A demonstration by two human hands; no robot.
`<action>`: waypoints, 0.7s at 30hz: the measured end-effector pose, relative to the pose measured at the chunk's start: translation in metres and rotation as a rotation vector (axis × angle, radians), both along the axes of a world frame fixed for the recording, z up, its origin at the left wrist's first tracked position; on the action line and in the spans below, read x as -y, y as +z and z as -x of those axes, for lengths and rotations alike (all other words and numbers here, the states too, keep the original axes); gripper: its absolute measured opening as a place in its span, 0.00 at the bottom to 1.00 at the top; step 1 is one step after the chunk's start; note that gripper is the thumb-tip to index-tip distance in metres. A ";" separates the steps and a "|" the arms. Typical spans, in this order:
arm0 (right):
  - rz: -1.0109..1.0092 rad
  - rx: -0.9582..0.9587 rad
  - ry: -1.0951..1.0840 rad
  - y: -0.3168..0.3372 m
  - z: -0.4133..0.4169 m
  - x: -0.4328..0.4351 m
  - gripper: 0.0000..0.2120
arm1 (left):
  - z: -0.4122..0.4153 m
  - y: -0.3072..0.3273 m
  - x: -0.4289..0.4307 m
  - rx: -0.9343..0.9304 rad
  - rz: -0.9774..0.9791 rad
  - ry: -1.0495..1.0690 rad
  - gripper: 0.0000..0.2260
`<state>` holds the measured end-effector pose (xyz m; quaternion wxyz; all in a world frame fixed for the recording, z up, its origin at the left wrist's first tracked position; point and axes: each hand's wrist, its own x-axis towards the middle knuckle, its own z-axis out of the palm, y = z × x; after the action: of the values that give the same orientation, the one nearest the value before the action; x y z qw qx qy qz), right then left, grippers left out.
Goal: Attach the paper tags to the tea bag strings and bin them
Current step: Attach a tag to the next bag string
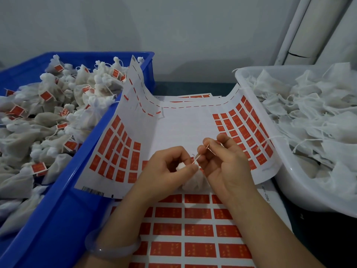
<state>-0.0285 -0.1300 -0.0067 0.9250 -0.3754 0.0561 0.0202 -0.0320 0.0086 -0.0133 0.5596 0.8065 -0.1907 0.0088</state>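
Observation:
A small white tea bag [193, 180] lies on the sticker sheets between my hands. My left hand [166, 169] pinches its gathered top and string. My right hand [222, 161] pinches a thin red paper tag [201, 154] seen edge-on, right at the string. A curled sticker sheet [183, 128] with red tags along both sides lies under my hands. A flat sheet of red tags [197, 229] lies nearer me.
A blue bin [63, 200] on the left is heaped with tagged tea bags [48, 117]. A white tub [301, 194] on the right holds untagged tea bags [313, 117]. A grey wall stands behind, with white pipes [309, 29] at the far right.

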 end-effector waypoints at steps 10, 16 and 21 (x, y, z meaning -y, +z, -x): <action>-0.141 -0.085 0.012 0.000 -0.005 0.000 0.10 | -0.001 0.001 0.000 -0.016 -0.027 -0.021 0.07; -0.161 -0.070 -0.014 0.000 -0.007 0.006 0.09 | 0.000 -0.001 0.001 -0.018 0.011 0.009 0.03; -0.171 -0.089 0.014 -0.002 -0.005 0.004 0.10 | 0.001 -0.001 0.001 -0.021 0.013 0.010 0.06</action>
<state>-0.0237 -0.1340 -0.0085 0.9501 -0.2940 0.0928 0.0480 -0.0326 0.0081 -0.0143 0.5668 0.8038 -0.1806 0.0046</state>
